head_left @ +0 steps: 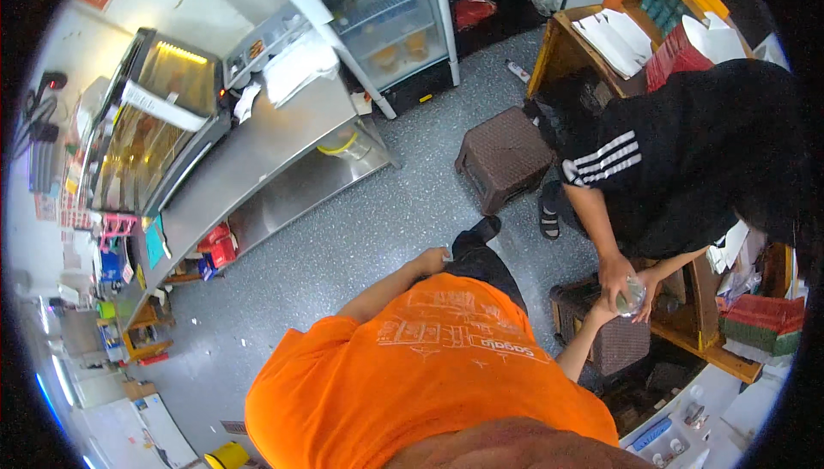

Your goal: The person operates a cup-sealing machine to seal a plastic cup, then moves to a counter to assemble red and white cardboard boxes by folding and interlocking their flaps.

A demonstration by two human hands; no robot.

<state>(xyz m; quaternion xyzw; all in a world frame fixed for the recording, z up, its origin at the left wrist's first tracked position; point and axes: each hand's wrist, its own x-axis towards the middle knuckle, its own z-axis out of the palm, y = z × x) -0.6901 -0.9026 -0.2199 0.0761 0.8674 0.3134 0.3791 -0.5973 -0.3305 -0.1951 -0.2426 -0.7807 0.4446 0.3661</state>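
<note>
A clear, rounded cup or glass (633,296) is held at the right, above a brown stool. My right hand (603,308) reaches it from below and has its fingers closed at its side. A co-worker in a black top with white sleeve stripes (695,151) has both hands on the same clear cup, one from above and one from the right. My left hand (432,260) is beside my dark trouser leg, its fingers curled. A small pale bit shows at its fingertips, too small to name.
Brown woven-pattern stools (506,153) stand on the speckled grey floor (421,186). To the left runs a steel counter (249,151) with a lit glass warmer (159,121). A glass-door fridge (386,31) stands ahead. Wooden shelving (704,323) with stacked packaging lies right.
</note>
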